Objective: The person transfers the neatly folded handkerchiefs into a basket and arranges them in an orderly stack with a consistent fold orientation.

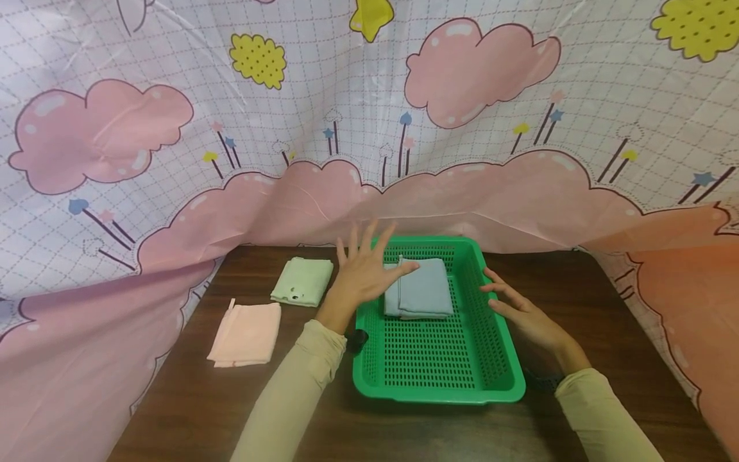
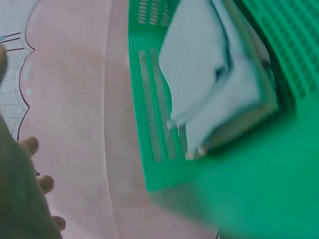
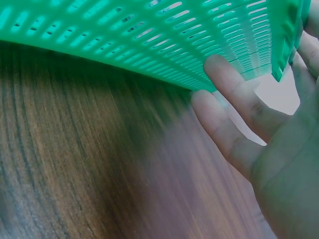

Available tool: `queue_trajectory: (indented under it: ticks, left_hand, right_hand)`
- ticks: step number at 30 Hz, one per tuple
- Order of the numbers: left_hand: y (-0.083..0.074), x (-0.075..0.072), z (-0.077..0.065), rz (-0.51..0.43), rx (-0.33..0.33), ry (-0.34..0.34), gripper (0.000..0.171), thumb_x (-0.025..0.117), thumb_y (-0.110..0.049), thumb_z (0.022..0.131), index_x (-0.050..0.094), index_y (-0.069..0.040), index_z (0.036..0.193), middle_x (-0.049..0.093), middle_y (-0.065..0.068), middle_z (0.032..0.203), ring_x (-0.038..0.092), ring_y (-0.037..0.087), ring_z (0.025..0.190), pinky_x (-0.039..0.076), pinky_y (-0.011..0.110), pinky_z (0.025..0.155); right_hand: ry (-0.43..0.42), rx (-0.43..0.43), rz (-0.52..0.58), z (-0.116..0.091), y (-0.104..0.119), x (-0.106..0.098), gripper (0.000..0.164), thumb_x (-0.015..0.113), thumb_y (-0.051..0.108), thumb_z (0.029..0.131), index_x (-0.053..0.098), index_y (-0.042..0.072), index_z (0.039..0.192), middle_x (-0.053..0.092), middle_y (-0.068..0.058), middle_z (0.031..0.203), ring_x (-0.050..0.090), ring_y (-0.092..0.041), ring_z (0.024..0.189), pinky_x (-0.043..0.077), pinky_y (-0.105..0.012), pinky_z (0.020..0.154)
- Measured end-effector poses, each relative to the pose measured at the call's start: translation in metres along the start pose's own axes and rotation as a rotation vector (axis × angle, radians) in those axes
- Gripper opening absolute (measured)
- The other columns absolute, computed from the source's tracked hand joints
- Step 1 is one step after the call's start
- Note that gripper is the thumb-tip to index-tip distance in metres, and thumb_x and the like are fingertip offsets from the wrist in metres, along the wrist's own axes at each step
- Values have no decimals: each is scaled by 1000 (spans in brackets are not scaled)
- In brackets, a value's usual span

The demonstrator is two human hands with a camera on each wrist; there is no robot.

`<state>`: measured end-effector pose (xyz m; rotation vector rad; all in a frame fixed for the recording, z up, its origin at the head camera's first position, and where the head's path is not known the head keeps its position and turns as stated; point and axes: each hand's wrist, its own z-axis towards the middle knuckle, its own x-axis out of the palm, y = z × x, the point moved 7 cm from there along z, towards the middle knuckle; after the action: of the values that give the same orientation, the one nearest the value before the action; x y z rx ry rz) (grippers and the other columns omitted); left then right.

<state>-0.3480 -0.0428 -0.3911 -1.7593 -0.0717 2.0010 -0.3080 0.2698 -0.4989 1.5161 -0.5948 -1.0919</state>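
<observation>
1. Your left hand (image 1: 365, 274), at the centre of the head view, has its fingers spread wide, holding nothing, by the left rim of the green perforated basket (image 1: 427, 395).
2. Your right hand (image 1: 528, 324) holds nothing either; its fingers are parted and slightly bent at the basket's right wall. You cannot tell whether they press it.
3. A folded towel stack (image 1: 426, 289), blue on top, lies in the basket's upper left part. It should be light, soft and floppy; support it underneath or pinch all layers along a folded edge.
4. On the worktop (image 1: 173, 410), left of centre, the pale green towel (image 1: 303, 280) and peach towel (image 1: 245, 332) should handle alike.
5. The basket looks light and stiff; opposite rims suit your grip.
</observation>
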Motion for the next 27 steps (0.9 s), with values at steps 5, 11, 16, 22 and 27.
queue_trajectory:
  ticks: [5, 11, 16, 22, 27]
  left_hand:
    - [7, -9, -1, 10, -3, -10, 93, 28, -98, 79, -12, -59, 154, -6, -7, 174, -12, 39, 160, -4, 75, 120]
    - [20, -11, -6, 19, -40, 0, 94, 30, -96, 82, -8, -55, 158, -8, -8, 174, -19, 36, 159, -8, 75, 119]
    - [27, -10, -7, 28, -54, -1, 93, 26, -97, 81, -9, -56, 156, -8, -6, 174, -16, 40, 159, -10, 76, 118]
    - [37, -10, -9, 58, -68, -8, 92, 29, -95, 82, -9, -56, 156, -4, -3, 175, -10, 43, 159, -9, 77, 118]
    - [45, -10, -12, 77, -78, -27, 92, 33, -93, 84, -7, -55, 157, 1, 0, 175, -13, 41, 159, -8, 75, 120]
  right_hand:
    - [3, -1, 0, 0, -2, -1, 44, 42, 21, 111, 36, 2, 151, -8, 9, 174, -16, -39, 158, 8, -82, 112]
    - [7, -7, 6, 0, -3, -2, 44, 42, 20, 111, 36, 3, 151, -9, 5, 174, -16, -37, 158, 7, -83, 112]
    - [7, -9, 9, 0, -4, -3, 44, 42, 20, 111, 37, 3, 151, -10, 1, 174, -16, -38, 158, 6, -83, 111]
    - [10, -9, -10, 0, -4, -2, 44, 42, 20, 111, 36, 2, 151, -9, 5, 174, -16, -39, 158, 7, -83, 112]
    - [3, -17, -56, 0, 0, -3, 43, 44, 18, 111, 40, 3, 150, -4, -1, 175, -11, -42, 158, 15, -81, 111]
